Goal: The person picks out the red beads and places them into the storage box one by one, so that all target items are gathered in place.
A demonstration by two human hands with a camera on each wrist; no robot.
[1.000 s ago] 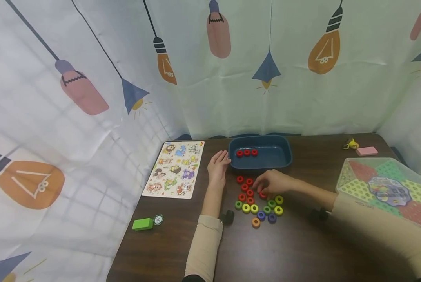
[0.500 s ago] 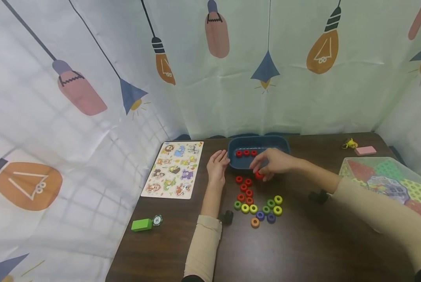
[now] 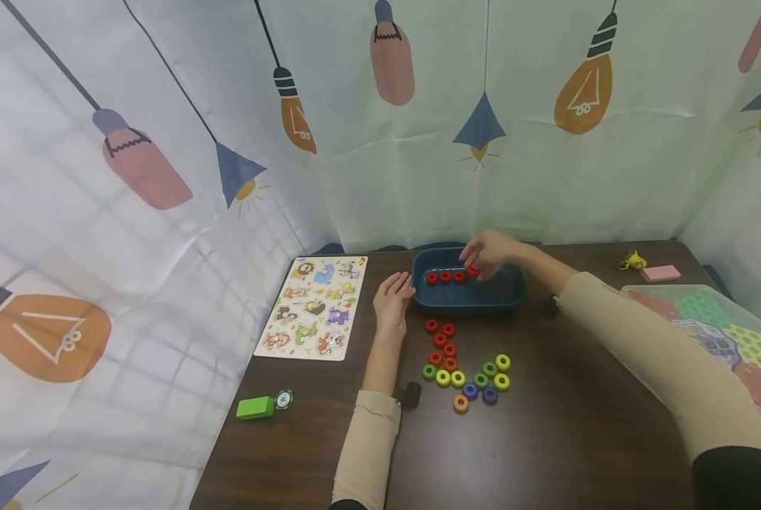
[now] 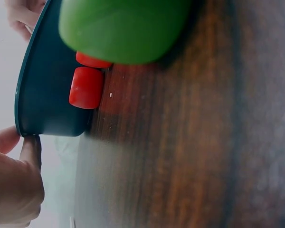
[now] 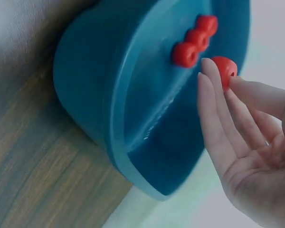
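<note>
Over the dark blue plastic bin, my right hand pinches a red ring bead between thumb and fingertips. Three more red ring beads lie in a row on the bin's floor, just beside it. At the bin's left end my left hand rests with its fingers extended, touching the outside near the rim. In the left wrist view, red beads stand on the table by the bin, and a green bead looms close to the camera.
Near the bin lie red beads, then green, yellow, purple and orange ones. An animal puzzle board, green block and round chip sit left. Right are a clear-lidded box, pink block and yellow figurine.
My right hand has picked a red bead from the table group and carried it up and back into the bin, beside the row. The left hand has stayed at the bin's end.
</note>
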